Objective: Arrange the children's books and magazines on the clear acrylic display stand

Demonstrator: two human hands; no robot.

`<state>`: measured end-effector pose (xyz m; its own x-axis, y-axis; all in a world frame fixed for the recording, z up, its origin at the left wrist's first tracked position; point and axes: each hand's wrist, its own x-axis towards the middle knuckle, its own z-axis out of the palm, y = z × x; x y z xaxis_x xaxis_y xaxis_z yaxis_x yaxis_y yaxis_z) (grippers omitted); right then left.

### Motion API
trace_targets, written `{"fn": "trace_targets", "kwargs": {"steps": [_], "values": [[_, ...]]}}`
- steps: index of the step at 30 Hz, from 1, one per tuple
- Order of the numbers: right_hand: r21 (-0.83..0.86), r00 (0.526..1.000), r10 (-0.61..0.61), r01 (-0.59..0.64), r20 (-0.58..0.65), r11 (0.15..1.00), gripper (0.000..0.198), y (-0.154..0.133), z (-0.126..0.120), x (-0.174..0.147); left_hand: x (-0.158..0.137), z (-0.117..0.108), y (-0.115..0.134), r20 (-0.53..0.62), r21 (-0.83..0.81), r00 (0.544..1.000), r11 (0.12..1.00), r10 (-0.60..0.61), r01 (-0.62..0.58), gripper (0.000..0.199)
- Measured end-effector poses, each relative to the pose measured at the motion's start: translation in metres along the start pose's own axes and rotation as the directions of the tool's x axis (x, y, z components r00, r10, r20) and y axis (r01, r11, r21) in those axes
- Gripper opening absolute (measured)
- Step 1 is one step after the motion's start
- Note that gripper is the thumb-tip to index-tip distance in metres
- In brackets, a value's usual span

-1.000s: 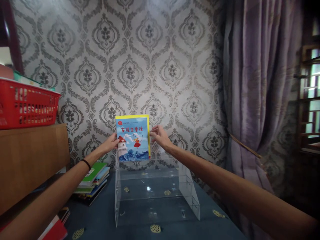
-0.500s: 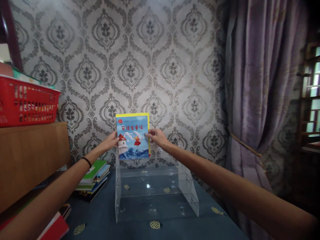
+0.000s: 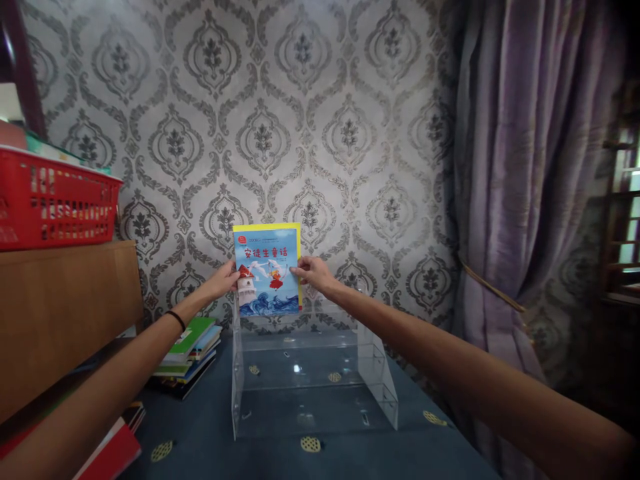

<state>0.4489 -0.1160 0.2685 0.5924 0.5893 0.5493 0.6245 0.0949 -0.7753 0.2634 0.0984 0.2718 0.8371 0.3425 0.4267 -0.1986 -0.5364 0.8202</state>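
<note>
A blue picture-cover book (image 3: pixel 267 273) with red Chinese lettering stands upright at the top left of a clear acrylic rack (image 3: pixel 310 341). Behind it shows the yellow edge of another book or cover (image 3: pixel 268 227). My left hand (image 3: pixel 225 279) pinches the blue book's left edge, and a dark band circles that wrist. At its right edge, my right hand (image 3: pixel 311 273) grips it with thumb and fingers closed. Whether the book's bottom rests on the rack's upper tier I cannot tell.
Left of the rack lies a stack of books (image 3: pixel 193 350). A red book (image 3: pixel 113 450) is at the lower left. On a wooden cabinet (image 3: pixel 70 300) sits a red plastic basket (image 3: pixel 60 200). A purple curtain (image 3: pixel 515 167) hangs at right; patterned wallpaper (image 3: pixel 345 167) stands behind the table (image 3: pixel 260 460).
The view has shifted very slightly. Both hands stay on the blue book's edges, and the book keeps its place at the rack's top left.
</note>
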Motion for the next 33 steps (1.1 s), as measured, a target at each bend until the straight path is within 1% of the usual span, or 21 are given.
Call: {"fn": "trace_targets", "kwargs": {"steps": [8,13,15,21,33], "values": [[0.001,1.0,-0.004,0.004,0.007,1.0,0.03,0.0048,0.0001,0.002,0.0053,-0.0019,-0.0056,-0.025,0.004,1.0,1.0,-0.009,0.01,0.035],[0.002,1.0,-0.02,0.02,0.009,1.0,0.029,0.0048,-0.0004,0.0017,0.0053,-0.0017,-0.0056,0.004,-0.005,1.0,1.0,0.001,-0.001,0.035],[0.001,1.0,-0.026,0.026,0.008,1.0,0.029,0.005,-0.0004,0.0018,0.0047,-0.0011,-0.0055,-0.001,-0.002,1.0,1.0,0.006,-0.006,0.034],[0.002,0.999,-0.029,0.029,0.014,1.0,0.03,0.0056,-0.0008,0.001,0.0032,-0.0025,-0.0062,0.012,-0.024,1.0,1.0,0.017,-0.017,0.041],[0.014,1.0,-0.014,0.014,0.011,1.0,0.022,0.0039,-0.0025,-0.0028,-0.0011,-0.0023,-0.002,0.001,-0.014,1.0,1.0,-0.009,0.009,0.041]]}}
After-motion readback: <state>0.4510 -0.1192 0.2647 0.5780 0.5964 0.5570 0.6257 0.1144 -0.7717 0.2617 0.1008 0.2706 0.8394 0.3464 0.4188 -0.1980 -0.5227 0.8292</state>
